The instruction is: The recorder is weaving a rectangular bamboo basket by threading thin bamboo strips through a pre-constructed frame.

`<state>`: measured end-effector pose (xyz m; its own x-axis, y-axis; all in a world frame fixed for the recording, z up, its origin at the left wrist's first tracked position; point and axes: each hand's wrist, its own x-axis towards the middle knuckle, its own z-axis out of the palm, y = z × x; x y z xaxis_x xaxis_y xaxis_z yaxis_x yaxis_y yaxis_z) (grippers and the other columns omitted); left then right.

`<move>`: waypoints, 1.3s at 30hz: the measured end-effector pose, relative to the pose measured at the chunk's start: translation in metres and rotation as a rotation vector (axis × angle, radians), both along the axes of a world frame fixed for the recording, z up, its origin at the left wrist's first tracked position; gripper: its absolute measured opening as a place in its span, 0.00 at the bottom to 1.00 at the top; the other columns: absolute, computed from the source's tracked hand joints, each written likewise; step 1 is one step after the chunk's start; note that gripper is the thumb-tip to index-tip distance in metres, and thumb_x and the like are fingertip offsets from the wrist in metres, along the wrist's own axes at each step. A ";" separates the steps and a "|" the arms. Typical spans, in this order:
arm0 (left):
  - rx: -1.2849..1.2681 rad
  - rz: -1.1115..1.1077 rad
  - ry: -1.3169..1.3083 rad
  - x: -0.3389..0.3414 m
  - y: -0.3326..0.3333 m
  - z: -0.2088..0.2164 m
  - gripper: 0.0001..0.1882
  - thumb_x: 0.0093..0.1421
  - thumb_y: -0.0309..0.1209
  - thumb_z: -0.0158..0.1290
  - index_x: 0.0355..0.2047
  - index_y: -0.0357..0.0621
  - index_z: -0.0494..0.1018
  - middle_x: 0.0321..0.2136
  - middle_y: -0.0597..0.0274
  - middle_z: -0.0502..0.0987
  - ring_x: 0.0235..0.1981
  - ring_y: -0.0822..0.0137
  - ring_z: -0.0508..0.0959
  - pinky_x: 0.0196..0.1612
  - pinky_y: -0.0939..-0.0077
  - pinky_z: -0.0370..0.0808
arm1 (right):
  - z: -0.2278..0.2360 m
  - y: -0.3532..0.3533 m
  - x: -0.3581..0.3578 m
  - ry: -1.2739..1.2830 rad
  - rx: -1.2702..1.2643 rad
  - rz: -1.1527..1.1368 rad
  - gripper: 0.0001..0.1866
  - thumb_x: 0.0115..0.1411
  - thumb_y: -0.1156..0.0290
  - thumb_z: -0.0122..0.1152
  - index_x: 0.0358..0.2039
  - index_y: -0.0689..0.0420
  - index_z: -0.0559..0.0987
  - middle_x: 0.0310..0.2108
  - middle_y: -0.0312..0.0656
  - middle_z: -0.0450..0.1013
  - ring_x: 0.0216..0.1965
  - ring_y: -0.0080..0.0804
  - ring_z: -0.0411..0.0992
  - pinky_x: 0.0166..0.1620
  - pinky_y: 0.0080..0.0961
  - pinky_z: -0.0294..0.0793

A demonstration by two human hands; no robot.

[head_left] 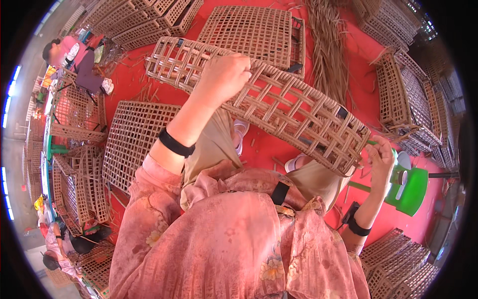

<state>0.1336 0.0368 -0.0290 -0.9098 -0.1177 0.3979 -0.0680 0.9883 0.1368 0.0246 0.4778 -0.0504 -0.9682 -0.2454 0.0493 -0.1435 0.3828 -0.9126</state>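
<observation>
Shallow rectangular basket of brown woven cane (286, 105): tipped on edge across the centre of the frame, sloping from upper left down to the right; openly latticed, with a wrapped rim along the upper edge.
Left hand (225, 77): at upper centre, closed in a fist over the wrapped rim and clamped on it.
Right hand (381, 155): at right of the frame, with bent fingers at the basket's lower right end; cannot tell whether pinched on the cane or only against it.
Black wristbands (177, 144): one on each forearm.
Pink flower-patterned top (219, 239): across the lower centre, below the basket.
Bright green plastic piece (414, 192): at right, beyond the right hand.
Bundle of long brown strips (326, 42): on the red floor (360, 55), right of upper centre.
Square-mesh brown panel (244, 35): at upper centre, beyond the basket.
Stacked brown lattice baskets (396, 261): at lower right.
Co-worker in pink and dark clothing (87, 72): at upper left.
</observation>
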 end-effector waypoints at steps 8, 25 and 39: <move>0.154 -0.124 0.190 -0.006 -0.001 -0.005 0.05 0.52 0.28 0.55 0.26 0.41 0.71 0.22 0.58 0.74 0.27 0.57 0.77 0.33 0.64 0.73 | 0.021 -0.033 0.011 0.375 0.191 -0.059 0.21 0.54 0.72 0.69 0.50 0.59 0.77 0.37 0.38 0.75 0.37 0.24 0.73 0.42 0.21 0.71; -0.014 0.204 0.526 0.080 -0.157 0.065 0.08 0.59 0.33 0.55 0.30 0.42 0.72 0.28 0.56 0.78 0.30 0.51 0.80 0.35 0.60 0.75 | 0.046 -0.350 0.031 0.733 0.480 0.550 0.16 0.55 0.69 0.64 0.45 0.59 0.79 0.41 0.52 0.76 0.46 0.47 0.75 0.49 0.43 0.74; 0.391 0.832 0.383 0.075 -0.229 -0.071 0.35 0.60 0.61 0.49 0.55 0.45 0.72 0.57 0.46 0.70 0.62 0.50 0.65 0.63 0.50 0.58 | 0.036 -0.361 -0.018 0.082 0.109 0.632 0.07 0.54 0.71 0.67 0.32 0.60 0.82 0.25 0.40 0.76 0.25 0.26 0.74 0.30 0.27 0.73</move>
